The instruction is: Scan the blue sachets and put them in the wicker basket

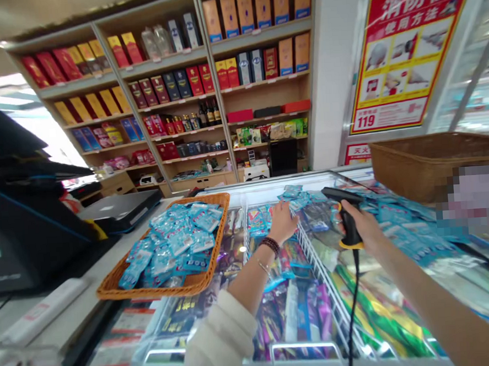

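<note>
My right hand [365, 226] grips a black barcode scanner [344, 213] with a yellow band and a black cable hanging down, held above the glass lid of a chest freezer [270, 192]. My left hand [282, 222], with a bead bracelet on the wrist, reaches forward over the freezer lid and its fingers touch the blue snack packets [295, 193] lying on the glass. Whether it holds one I cannot tell. The freezer below is full of colourful ice-cream wrappers.
A wicker tray [122, 287] full of blue packets sits on the counter to the left. A black till screen [19, 230] stands at far left. A brown basket [417, 164] is at right. Shelves of boxed goods [205, 80] line the back wall, beside a red fire-hydrant poster [405, 46].
</note>
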Tool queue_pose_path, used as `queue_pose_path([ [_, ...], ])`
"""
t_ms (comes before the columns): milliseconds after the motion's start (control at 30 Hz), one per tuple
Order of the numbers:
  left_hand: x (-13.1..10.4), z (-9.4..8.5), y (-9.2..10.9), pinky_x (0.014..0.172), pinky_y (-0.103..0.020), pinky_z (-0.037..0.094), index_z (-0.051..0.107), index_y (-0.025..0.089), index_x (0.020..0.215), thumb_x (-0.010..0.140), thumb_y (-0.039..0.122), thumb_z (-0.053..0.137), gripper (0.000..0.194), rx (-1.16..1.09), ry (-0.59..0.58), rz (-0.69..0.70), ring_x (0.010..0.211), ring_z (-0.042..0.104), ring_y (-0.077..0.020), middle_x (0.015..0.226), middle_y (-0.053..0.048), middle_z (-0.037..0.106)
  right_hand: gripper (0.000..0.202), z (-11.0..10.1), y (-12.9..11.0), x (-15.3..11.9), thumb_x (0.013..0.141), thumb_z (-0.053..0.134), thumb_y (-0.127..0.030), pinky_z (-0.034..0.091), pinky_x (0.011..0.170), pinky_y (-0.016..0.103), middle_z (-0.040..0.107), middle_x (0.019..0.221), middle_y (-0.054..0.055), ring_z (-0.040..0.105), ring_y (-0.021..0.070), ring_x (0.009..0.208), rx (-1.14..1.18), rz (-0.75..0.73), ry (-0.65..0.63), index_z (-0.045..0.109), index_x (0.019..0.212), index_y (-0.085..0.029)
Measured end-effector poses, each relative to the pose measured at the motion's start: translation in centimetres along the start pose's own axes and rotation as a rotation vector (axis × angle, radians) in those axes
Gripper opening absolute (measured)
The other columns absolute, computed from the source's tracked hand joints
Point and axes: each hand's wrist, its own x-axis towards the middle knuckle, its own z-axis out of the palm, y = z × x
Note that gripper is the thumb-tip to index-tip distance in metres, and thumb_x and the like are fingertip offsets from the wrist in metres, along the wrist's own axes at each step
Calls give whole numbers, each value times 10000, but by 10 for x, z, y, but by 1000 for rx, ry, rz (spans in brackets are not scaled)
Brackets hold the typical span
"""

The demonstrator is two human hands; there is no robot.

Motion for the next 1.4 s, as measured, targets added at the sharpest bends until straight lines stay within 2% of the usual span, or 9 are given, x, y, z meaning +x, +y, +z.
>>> queue_pose_path([
  [133, 42, 27, 14, 1231, -516, 259, 380, 193, 1544, 912, 384, 578, 689, 27, 17, -46, 1537, 246, -337, 1640, -173, 303, 394, -3, -2, 2, 715, 807, -528, 391, 332, 215, 596, 566, -27, 505, 101, 380, 15, -13, 78, 657, 835, -184],
  [300, 92, 42, 17, 1214, -648, 178, 420, 306, 1530, 933, 489, 536, 636, 105, 39, -74, 1543, 165, -423, 1684, -96, 235, 388, -1, 9, 4, 718, 778, -543, 406, 335, 237, 597, 582, -23, 514, 115, 387, -33, -41, 98, 653, 835, -195],
  [467, 122, 57, -3, 1199, -715, 55, 494, 364, 1476, 916, 591, 508, 604, 153, -48, -63, 1548, 145, -421, 1651, -48, 333, 437, 1, 12, 7, 707, 756, -593, 396, 326, 267, 590, 568, -16, 504, 131, 362, -83, -64, 106, 654, 844, -191],
  [633, 147, 63, -14, 1191, -722, 28, 523, 370, 1444, 901, 592, 509, 587, 146, -78, -68, 1545, 186, -386, 1624, -43, 388, 487, 3, 5, 1, 670, 778, -632, 409, 328, 251, 590, 587, -18, 515, 119, 374, -91, -89, 100, 645, 832, -193],
  [767, 152, 65, -12, 1195, -709, 85, 571, 342, 1399, 929, 562, 461, 530, 150, -113, -53, 1495, 316, -351, 1559, -70, 481, 547, 6, 3, -2, 626, 797, -671, 406, 317, 239, 592, 573, -19, 502, 110, 360, -96, -103, 102, 641, 839, -192],
  [967, 121, 57, -10, 1173, -694, 202, 623, 284, 1347, 955, 573, 416, 529, 180, -94, -60, 1400, 433, -363, 1474, -120, 557, 555, 8, 9, -1, 624, 786, -683, 403, 319, 250, 586, 539, -14, 489, 117, 351, -135, -101, 78, 643, 832, -188],
  [1167, 41, 40, 2, 1095, -652, 346, 674, 210, 1279, 985, 526, 392, 516, 262, 49, -175, 1332, 464, -422, 1388, -188, 590, 466, 12, 23, 0, 705, 762, -640, 398, 339, 244, 585, 519, -17, 498, 119, 359, -168, -117, 25, 628, 798, -203],
  [1300, -4, 17, 2, 1082, -648, 353, 623, 193, 1343, 957, 568, 456, 564, 204, 68, -195, 1349, 444, -452, 1389, -215, 580, 448, 18, 27, -4, 709, 766, -626, 398, 342, 247, 591, 530, -19, 507, 122, 367, -172, -115, -32, 607, 772, -212],
  [1400, -25, -10, -13, 1115, -544, 371, 574, 164, 1385, 976, 491, 475, 533, 134, 56, -221, 1366, 474, -382, 1391, -217, 592, 464, 23, 30, -8, 702, 773, -631, 397, 343, 237, 597, 550, -27, 512, 113, 376, -145, -103, -68, 603, 790, -208],
])
